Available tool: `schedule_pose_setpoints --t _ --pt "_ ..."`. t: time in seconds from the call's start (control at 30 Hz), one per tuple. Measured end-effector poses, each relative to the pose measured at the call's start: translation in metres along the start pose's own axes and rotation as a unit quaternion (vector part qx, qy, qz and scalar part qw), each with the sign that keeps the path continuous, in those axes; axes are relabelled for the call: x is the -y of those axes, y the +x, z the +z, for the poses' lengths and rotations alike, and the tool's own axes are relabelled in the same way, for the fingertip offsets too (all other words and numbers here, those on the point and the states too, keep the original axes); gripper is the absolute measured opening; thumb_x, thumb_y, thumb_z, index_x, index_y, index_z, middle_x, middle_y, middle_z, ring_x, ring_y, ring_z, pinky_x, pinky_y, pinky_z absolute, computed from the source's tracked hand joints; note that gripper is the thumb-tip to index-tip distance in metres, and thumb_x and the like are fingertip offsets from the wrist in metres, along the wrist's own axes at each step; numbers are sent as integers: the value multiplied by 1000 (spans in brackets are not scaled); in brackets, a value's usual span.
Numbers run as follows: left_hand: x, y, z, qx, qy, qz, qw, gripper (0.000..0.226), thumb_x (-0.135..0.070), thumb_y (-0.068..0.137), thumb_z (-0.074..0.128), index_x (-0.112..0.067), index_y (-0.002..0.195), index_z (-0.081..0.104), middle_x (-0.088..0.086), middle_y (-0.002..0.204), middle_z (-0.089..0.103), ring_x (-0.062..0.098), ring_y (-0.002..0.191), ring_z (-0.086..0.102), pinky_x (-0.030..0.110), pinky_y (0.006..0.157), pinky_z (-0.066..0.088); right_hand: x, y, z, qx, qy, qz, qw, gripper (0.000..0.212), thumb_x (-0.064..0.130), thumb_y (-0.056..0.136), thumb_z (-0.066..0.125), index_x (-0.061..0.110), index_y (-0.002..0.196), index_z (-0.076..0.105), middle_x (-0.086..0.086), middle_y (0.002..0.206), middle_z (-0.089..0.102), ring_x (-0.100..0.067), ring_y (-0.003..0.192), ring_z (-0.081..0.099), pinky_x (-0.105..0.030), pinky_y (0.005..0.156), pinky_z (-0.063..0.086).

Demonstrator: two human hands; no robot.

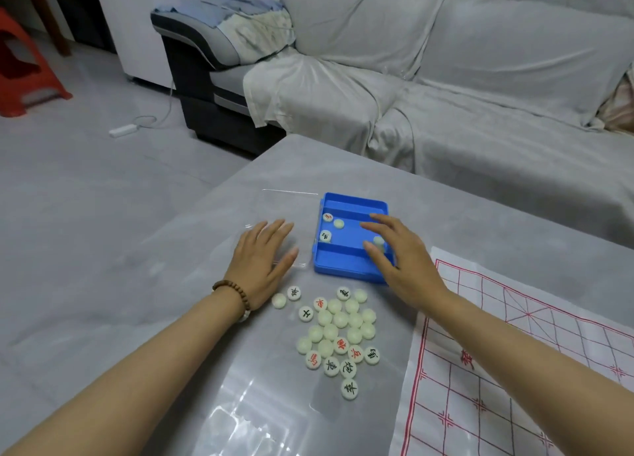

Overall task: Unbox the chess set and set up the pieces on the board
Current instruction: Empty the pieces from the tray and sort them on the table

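A blue plastic box (343, 267) sits on the grey table and holds a few white round chess pieces (339, 223). My right hand (401, 260) hovers over the box's right side with fingers spread, one piece (378, 240) at its fingertips. My left hand (262, 256) lies flat, fingers apart, on the clear plastic lid (274, 201) left of the box. A pile of several white pieces (338, 332), some with red or black characters, lies on the table in front of the box. The paper board (497, 370) with red grid lines lies at the right.
A grey covered sofa (446, 78) stands behind the table. The table's left edge (192, 208) runs diagonally, with grey floor beyond. A red stool (24, 64) stands at the far left. A white power strip (121, 130) lies on the floor.
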State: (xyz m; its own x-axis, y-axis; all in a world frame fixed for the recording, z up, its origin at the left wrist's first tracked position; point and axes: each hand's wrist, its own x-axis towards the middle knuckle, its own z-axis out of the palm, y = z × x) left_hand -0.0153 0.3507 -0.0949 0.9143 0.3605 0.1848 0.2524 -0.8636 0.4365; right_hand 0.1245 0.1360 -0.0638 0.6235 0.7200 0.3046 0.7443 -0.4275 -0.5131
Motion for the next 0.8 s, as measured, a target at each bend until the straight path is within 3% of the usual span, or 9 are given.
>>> schedule_pose_setpoints --t 0.1,0.17,0.23,0.33,0.47,0.53,0.63,0.73,0.8 --pt "4 4 8 17 54 -8 998 83 -65 76 -6 -29 146 22 -6 154 19 16 143 10 32 115 5 18 32 15 164 7 -9 986 51 45 97 37 26 143 36 15 152 28 -1 137 26 -23 112 20" --pt "4 3 9 14 43 -10 999 85 -68 76 -9 -31 146 21 -8 154 18 15 143 10 32 116 5 15 38 27 226 -33 -23 973 54 46 97 34 24 146 30 11 152 29 -7 137 29 -24 112 23" --pt "5 3 8 15 32 -12 999 94 -75 71 -18 -33 146 19 -9 154 17 14 143 9 32 116 5 7 37 28 220 -78 -39 972 51 46 98 32 24 144 33 8 146 41 -13 128 41 -30 109 30" --pt "5 3 8 16 33 -13 999 101 -74 65 -28 -34 146 18 -10 155 15 13 143 8 31 115 4 -4 36 17 174 -86 -33 980 43 42 99 31 22 136 43 5 137 51 -13 115 47 -28 106 29" --pt "3 3 7 22 48 -15 998 94 -72 68 -23 -35 146 14 -11 155 11 11 143 5 30 116 2 3 35 20 185 -48 -62 980 48 47 98 29 32 143 36 17 148 35 -2 134 31 -21 110 23" --pt "2 2 7 24 53 -16 998 91 -71 69 -21 -35 146 13 -12 155 10 11 143 4 30 115 1 7 36 25 211 -43 -65 974 46 43 99 30 29 142 38 15 148 34 -1 137 26 -20 112 18" --pt "1 2 6 27 53 -20 998 87 -66 72 -17 -35 146 14 -12 155 11 11 143 5 31 116 2 0 41 24 201 -48 -50 977 45 40 100 30 26 141 41 12 149 36 -2 138 26 -22 114 18" --pt "1 2 7 22 54 -20 998 98 -73 66 -27 -35 146 15 -12 155 13 11 143 6 31 115 2 -10 43 19 193 -37 -11 980 44 40 100 28 28 141 41 14 148 35 -1 137 27 -15 110 16" --pt "2 2 7 22 53 -22 998 102 -73 64 -30 -35 146 16 -12 155 13 11 143 6 30 115 2 -9 43 20 185 -26 5 982 45 42 100 29 28 140 41 14 147 38 -3 135 31 -18 109 21"
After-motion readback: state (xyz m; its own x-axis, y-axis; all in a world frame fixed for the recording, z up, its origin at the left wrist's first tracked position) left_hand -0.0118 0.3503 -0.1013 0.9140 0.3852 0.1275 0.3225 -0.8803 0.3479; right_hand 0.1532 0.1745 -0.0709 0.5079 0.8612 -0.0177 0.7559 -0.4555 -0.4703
